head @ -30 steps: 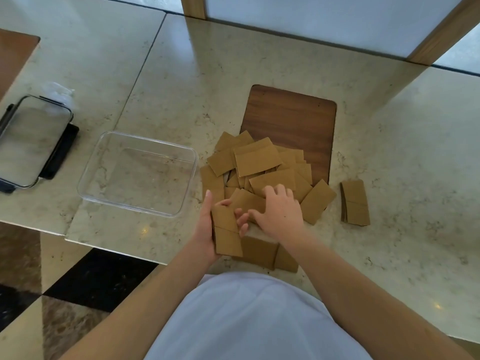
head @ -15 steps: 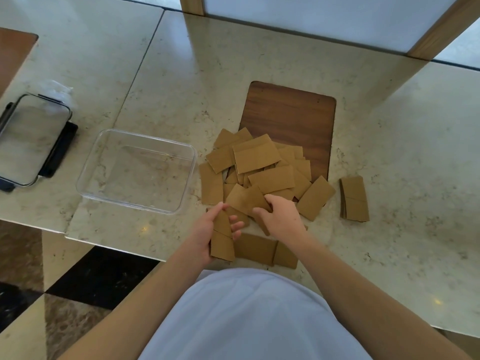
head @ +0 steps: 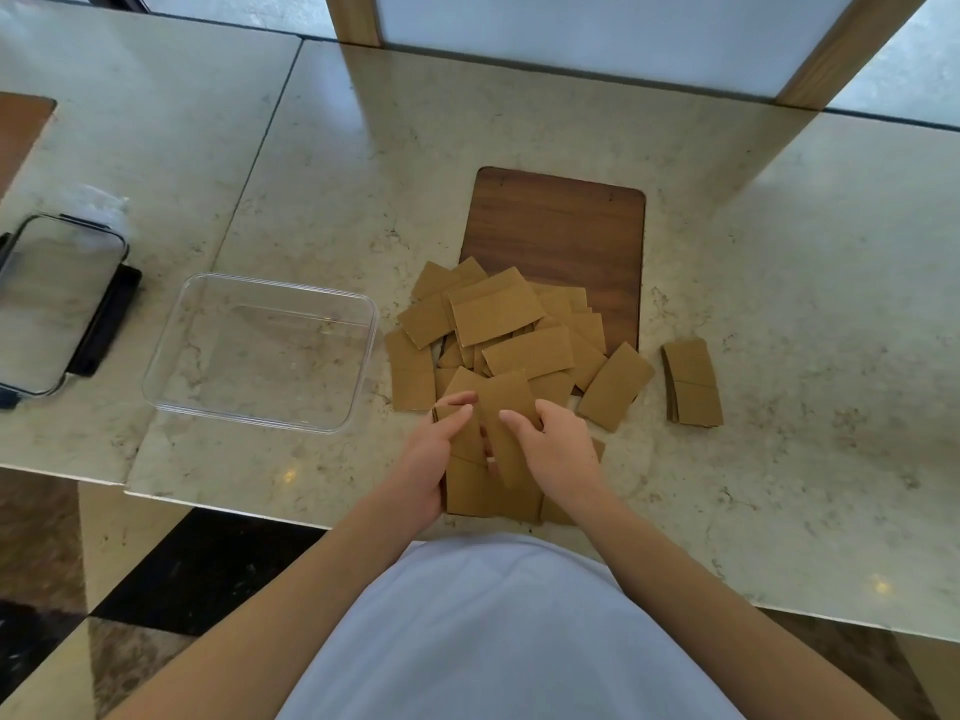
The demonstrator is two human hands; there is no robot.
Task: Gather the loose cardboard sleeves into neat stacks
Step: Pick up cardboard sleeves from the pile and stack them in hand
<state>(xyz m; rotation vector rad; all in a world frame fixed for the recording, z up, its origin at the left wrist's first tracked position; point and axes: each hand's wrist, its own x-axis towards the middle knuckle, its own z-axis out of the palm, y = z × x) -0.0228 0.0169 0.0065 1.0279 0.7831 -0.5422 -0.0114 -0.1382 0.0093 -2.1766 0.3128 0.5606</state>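
Seen from above, a person in a pale shirt [head: 498, 641] stands at the near edge of a marbled beige counter [head: 779, 459], both bare forearms reaching forward. The left hand [head: 434, 459] grips a small held stack of cardboard sleeves [head: 467, 475] just inside the near edge, thumb laid on top and fingers [head: 460, 400] curled round the stack's far end. The right hand [head: 558, 449] pinches a single cardboard sleeve [head: 506, 423] between thumb and curled fingers, holding it tilted over the held stack and touching it.

Just beyond the hands lies a loose heap of cardboard sleeves [head: 509, 335], overlapping at all angles near the middle of the counter. The far part of the heap rests on the near end of a dark wooden board [head: 561, 226] that lies flat on the counter. To the right of the heap, apart from it, sits a neat stack of sleeves [head: 693, 381].

Left of the heap stands a clear plastic container [head: 260, 350], open at the top. Further left, on the adjoining counter slab, a clear lid with dark clips [head: 57, 304] lies near the left edge.

Below the near edge shows a floor of dark and light stone tiles [head: 156, 579]. Along the far edge run pale panels framed by wooden posts [head: 356, 18].
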